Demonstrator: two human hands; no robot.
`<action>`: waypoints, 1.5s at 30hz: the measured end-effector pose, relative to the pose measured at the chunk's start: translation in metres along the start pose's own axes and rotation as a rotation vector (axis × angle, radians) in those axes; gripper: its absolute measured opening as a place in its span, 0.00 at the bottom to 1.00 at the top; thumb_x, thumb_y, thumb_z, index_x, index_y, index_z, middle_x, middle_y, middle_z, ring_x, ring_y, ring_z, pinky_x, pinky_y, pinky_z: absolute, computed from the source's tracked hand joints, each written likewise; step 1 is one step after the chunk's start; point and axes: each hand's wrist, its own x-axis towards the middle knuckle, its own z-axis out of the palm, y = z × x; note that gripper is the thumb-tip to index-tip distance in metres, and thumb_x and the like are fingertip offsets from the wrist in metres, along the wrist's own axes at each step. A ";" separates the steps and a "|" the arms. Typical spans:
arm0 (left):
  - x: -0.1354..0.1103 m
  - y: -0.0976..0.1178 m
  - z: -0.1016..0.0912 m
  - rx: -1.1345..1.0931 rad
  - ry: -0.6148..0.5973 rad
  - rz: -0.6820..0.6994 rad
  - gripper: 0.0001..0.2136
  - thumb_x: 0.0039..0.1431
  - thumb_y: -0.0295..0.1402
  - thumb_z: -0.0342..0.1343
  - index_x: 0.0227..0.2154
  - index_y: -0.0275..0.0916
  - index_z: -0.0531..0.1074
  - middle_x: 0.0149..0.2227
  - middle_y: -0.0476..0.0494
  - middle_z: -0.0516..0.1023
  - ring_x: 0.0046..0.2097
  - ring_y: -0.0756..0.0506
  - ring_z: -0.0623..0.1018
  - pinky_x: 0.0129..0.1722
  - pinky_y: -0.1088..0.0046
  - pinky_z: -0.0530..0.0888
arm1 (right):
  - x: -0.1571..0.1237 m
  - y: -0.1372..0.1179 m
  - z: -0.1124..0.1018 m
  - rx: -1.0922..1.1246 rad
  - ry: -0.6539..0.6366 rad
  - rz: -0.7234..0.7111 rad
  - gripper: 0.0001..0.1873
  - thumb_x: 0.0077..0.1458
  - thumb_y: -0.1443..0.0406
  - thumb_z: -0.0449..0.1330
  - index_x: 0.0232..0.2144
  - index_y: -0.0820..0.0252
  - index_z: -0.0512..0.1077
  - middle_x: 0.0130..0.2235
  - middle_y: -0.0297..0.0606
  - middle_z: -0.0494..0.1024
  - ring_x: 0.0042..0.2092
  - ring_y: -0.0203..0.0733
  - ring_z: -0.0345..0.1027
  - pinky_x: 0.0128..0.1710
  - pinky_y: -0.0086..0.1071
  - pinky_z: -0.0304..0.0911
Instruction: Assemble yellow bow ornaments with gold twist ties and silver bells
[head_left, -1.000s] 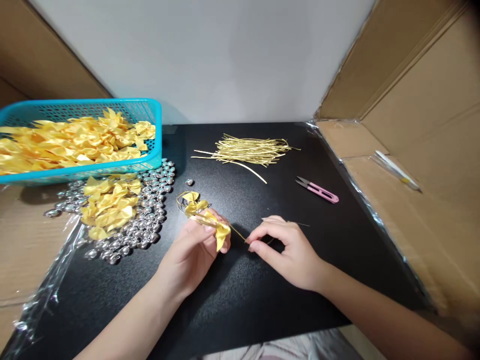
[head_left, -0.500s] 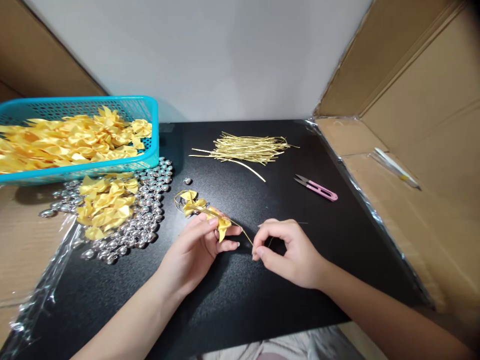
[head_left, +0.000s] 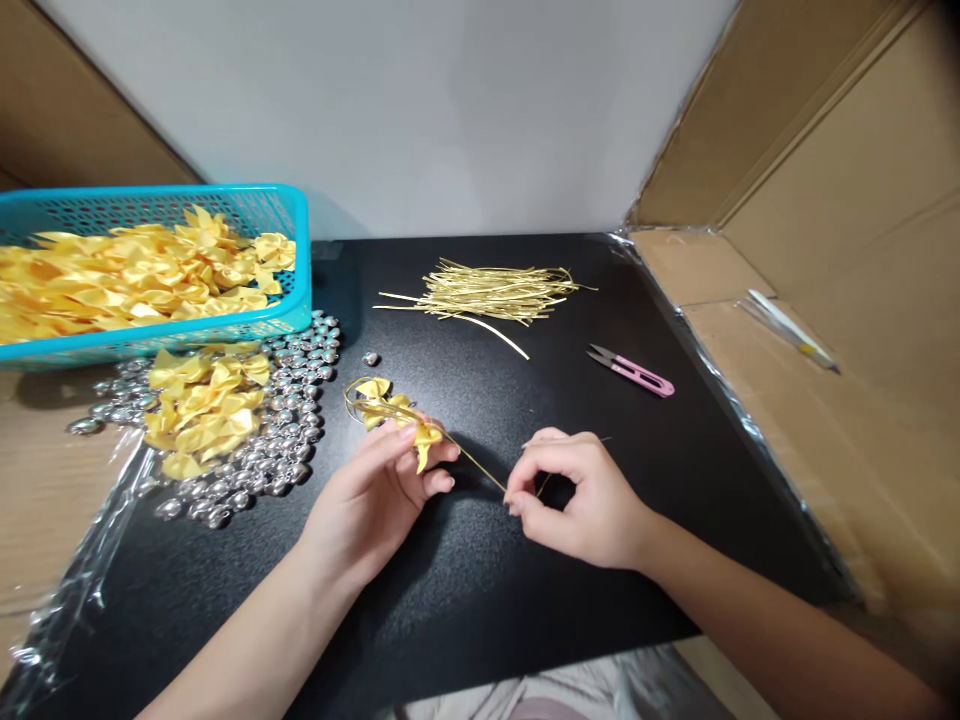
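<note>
Between thumb and fingers, my left hand point(head_left: 375, 482) holds yellow ribbon bows point(head_left: 426, 440) together with looped gold cord point(head_left: 360, 403). One more yellow bow point(head_left: 374, 387) shows beyond the fingertips. A thin gold cord point(head_left: 478, 465) stretches from the bows to my right hand point(head_left: 581, 498), whose thumb and index finger pinch it. The cord's free end sticks out past the right knuckles. A single silver bead point(head_left: 370, 358) lies just beyond the looped cord.
A blue basket point(head_left: 302, 255) full of yellow bows stands at the back left. Before it, silver beads point(head_left: 281, 465) surround loose yellow bows point(head_left: 210, 400). Gold cord pieces point(head_left: 499, 292) lie at the back, pink thread snips point(head_left: 631, 371) at right. A white-handled tool point(head_left: 791, 330) rests on cardboard.
My left hand has shifted slightly left with the bows, widening the gap between the hands. The cord between them is longer and straighter. My right hand keeps its pinch.
</note>
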 end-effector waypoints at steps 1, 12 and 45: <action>0.000 0.001 0.000 -0.006 0.008 0.004 0.11 0.33 0.24 0.71 0.24 0.33 0.78 0.23 0.50 0.79 0.25 0.49 0.79 0.21 0.77 0.78 | 0.000 0.000 0.000 -0.008 0.003 -0.006 0.08 0.43 0.75 0.59 0.18 0.62 0.72 0.19 0.31 0.75 0.24 0.33 0.67 0.33 0.31 0.60; -0.001 0.004 0.002 -0.029 0.052 0.010 0.04 0.40 0.20 0.63 0.23 0.33 0.77 0.23 0.48 0.79 0.24 0.48 0.79 0.19 0.77 0.77 | -0.001 0.000 0.002 -0.054 -0.002 0.026 0.08 0.43 0.74 0.59 0.18 0.60 0.70 0.19 0.31 0.75 0.24 0.34 0.67 0.32 0.30 0.61; 0.006 0.026 -0.009 -0.307 0.238 0.216 0.09 0.63 0.23 0.47 0.29 0.37 0.69 0.23 0.48 0.75 0.22 0.53 0.75 0.19 0.82 0.75 | 0.006 0.009 -0.037 0.919 -0.267 0.833 0.07 0.44 0.65 0.64 0.24 0.65 0.72 0.22 0.36 0.80 0.22 0.37 0.76 0.22 0.24 0.68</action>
